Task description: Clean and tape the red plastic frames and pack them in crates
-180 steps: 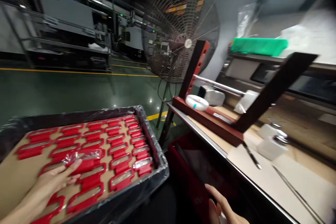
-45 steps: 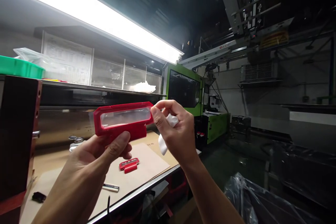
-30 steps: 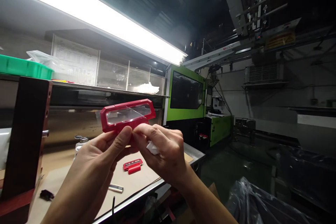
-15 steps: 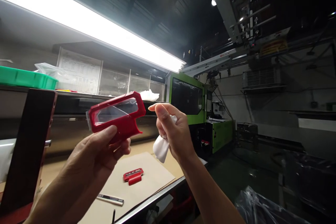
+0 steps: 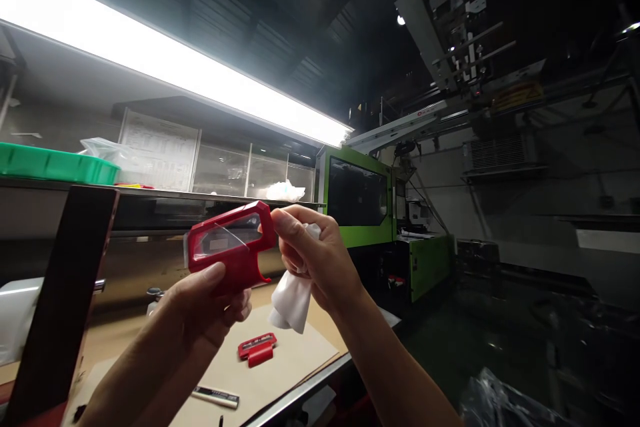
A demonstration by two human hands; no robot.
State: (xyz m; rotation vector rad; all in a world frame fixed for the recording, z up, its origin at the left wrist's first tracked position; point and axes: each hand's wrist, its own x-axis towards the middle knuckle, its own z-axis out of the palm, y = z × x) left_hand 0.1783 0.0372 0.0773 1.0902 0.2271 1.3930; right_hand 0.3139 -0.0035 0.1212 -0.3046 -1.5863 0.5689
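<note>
My left hand [image 5: 200,300] grips a red plastic frame [image 5: 237,270] with a clear window [image 5: 225,237], its thumb on the lower front face. The frame is held up at a tilt above the bench. At its right end is my right hand [image 5: 315,247], with thumb and index finger touching or very close to the frame's edge. A white cloth or tissue [image 5: 293,300] is bunched in the other fingers of that hand and hangs below them. Beneath, a second, similar red part [image 5: 259,349] lies on brown paper [image 5: 295,353]. A white-and-black marker or pen [image 5: 217,396] lies nearer me.
A green tray [image 5: 60,163] and a crumpled white bag [image 5: 286,191] sit on the shelf above the bench. A dark upright post [image 5: 65,293] stands at the left. Beyond the bench is a green machine [image 5: 360,197]; clear plastic [image 5: 493,400] shows at lower right.
My right hand has moved left to the right end of the red frame, the cloth moving along with it. The left hand still holds the frame, now slightly lower and further right in view.
</note>
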